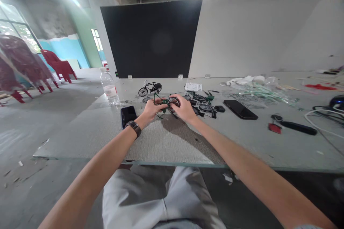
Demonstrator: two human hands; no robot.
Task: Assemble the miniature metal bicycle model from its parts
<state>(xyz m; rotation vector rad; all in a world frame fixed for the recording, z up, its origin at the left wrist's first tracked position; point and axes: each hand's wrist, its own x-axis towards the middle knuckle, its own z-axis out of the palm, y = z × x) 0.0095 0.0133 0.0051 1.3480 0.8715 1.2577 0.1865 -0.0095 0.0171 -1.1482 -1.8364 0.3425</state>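
My left hand (153, 109) is closed on the green frame (156, 97) of a small model bicycle, held just above the table. A spoked black wheel (172, 104) is pinched in my right hand (185, 107), up against one end of that frame. Whether the wheel is fastened to the frame I cannot tell, as my fingers cover the joint. Behind my hands a whole black model bicycle (149, 88) stands upright. Loose model parts (205, 107), among them wheels and black and green pieces, lie to the right of my right hand.
A water bottle (110, 89) and a phone (128, 115) are on the left. To the right lie another phone (240, 109), a black-handled tool (298, 127) and clear plastic wrapping (263, 91). A printed sheet (193, 87) lies behind the parts. The table's glass edge (172, 164) runs above my lap.
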